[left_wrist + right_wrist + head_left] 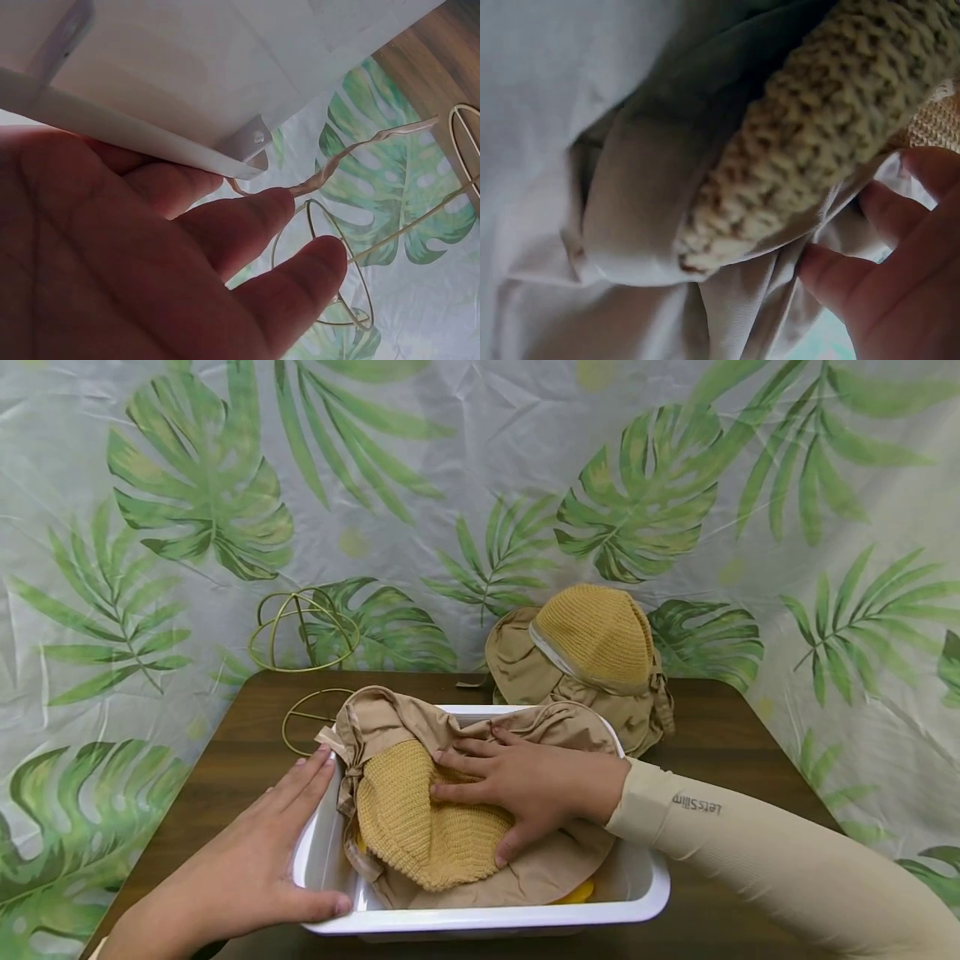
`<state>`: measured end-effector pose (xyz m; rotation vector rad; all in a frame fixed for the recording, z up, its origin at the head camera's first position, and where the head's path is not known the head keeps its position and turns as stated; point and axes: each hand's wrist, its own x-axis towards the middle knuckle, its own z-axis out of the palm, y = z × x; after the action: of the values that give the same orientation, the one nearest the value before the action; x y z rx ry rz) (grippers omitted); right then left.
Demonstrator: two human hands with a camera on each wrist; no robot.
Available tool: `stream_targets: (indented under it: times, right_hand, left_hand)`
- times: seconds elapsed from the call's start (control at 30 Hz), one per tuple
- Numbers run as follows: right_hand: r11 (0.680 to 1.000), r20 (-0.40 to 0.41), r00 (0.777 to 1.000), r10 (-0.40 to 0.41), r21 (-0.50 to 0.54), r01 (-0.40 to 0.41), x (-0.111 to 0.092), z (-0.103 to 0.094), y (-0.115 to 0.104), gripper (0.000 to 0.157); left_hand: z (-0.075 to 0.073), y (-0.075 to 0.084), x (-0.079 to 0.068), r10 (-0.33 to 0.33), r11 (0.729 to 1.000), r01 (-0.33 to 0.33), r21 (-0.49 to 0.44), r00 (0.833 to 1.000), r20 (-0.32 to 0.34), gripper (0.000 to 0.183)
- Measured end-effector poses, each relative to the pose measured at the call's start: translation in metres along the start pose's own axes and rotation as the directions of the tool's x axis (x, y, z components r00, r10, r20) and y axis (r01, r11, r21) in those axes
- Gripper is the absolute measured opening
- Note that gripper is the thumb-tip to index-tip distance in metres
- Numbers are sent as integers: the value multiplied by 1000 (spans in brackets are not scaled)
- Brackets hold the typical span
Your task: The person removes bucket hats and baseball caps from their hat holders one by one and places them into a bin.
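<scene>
A hat with a yellow knitted crown (401,810) and a tan cloth brim (555,868) lies in a white plastic tub (480,920), its brim rising over the far left of the rim. My right hand (525,781) rests on the hat with fingers spread over crown and brim. In the right wrist view, its fingertips touch the tan cloth (772,292) beside the knit (795,150). My left hand (247,843) lies along the tub's left rim, fingers straight and thumb near the front corner. From the left wrist, a tan tie (330,169) trails past the fingertips (326,255).
A second hat with a yellow knitted crown (600,635) stands behind the tub at the back right. Gold wire stands (303,631) are at the back left of the dark wooden table (225,752). Something yellow (577,892) shows under the brim. A leaf-print curtain (480,460) hangs behind.
</scene>
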<state>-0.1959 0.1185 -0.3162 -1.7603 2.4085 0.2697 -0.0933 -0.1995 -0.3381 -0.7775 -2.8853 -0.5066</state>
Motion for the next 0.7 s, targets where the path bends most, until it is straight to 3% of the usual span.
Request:
stream_targets:
  times: [0.43, 0.7]
  right_hand:
    - [999, 128, 991, 25, 18, -28, 20, 11, -4, 100]
    - [998, 248, 968, 44, 28, -53, 32, 20, -2, 97]
  left_hand:
    - [-1, -1, 0, -6, 1000, 7, -8, 1000, 10, 122]
    - [-1, 0, 0, 30, 1000, -29, 5, 999, -18, 121]
